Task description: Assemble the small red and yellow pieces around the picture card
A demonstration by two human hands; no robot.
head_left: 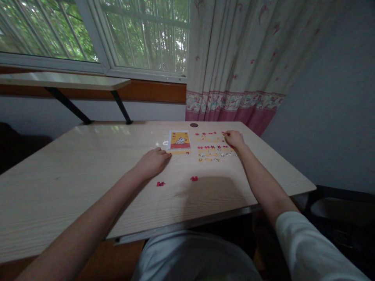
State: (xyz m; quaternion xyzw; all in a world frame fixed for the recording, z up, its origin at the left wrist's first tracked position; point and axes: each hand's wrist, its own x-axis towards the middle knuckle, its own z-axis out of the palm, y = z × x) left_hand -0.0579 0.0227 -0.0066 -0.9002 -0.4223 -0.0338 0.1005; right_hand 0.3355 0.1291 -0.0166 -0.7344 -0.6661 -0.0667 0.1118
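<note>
My right hand reaches to the far right of the puzzle pieces, its fingertips pinched at a red puzzle piece. Rows of loose red, yellow and white puzzle pieces lie just left of and below that hand. My left hand rests low on the table, fingers loosely bent, with the fingertips at the left end of a narrow yellow strip of pieces. Above the strip lies a picture card with a white cartoon figure on yellow and red. Two red puzzle pieces, one at left and one at right, lie nearer me.
The pale wooden table has its front edge close to my body. A raised shelf on black supports stands at the back left. A round cable hole sits near the back edge, before a curtain. A dark chair is at right.
</note>
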